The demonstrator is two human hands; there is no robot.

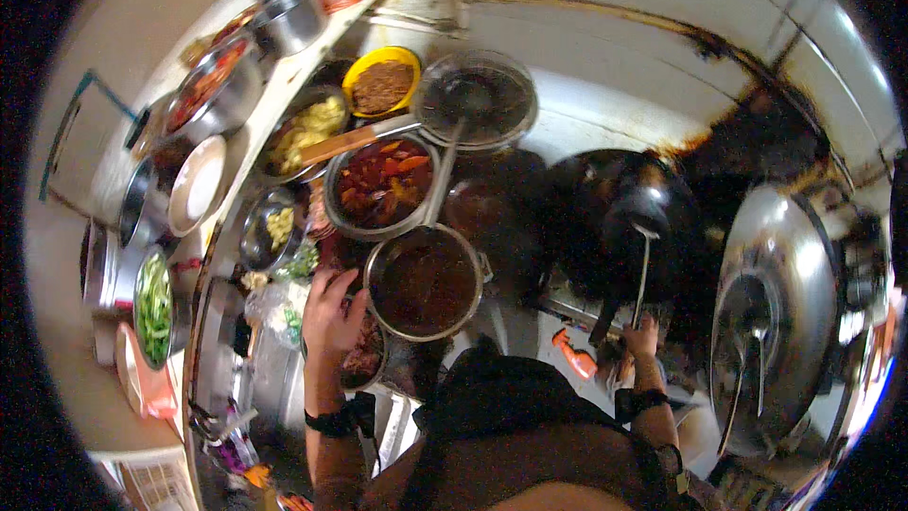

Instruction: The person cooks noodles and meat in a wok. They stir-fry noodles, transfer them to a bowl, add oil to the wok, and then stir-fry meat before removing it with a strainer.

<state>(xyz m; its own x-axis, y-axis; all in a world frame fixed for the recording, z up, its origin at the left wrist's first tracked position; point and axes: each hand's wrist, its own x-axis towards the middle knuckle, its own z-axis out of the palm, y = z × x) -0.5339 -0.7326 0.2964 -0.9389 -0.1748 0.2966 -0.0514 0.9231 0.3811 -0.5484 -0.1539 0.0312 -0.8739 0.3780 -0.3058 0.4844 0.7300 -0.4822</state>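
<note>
My right hand (643,336) grips the handle of a metal wok ladle (643,262). The ladle's head reaches into a dark wok (596,241), whose contents are too dark to make out. On the left, my left hand (335,319) has its fingers apart, with nothing seen in it. It hovers over or beside a bowl of dark reddish food (365,355); whether it touches the rim I cannot tell. Right of those fingers stands a metal pot of dark brown liquid (425,284). Behind that pot is a pot of red oil with chili pieces (386,184).
A strainer (474,96) rests on a pot at the back, near a yellow bowl of brown food (383,85). Bowls of chopped ingredients (280,227) line the left. A shelf (284,89) carries basins and sliced greens (152,305). A large metal wok (787,298) stands far right.
</note>
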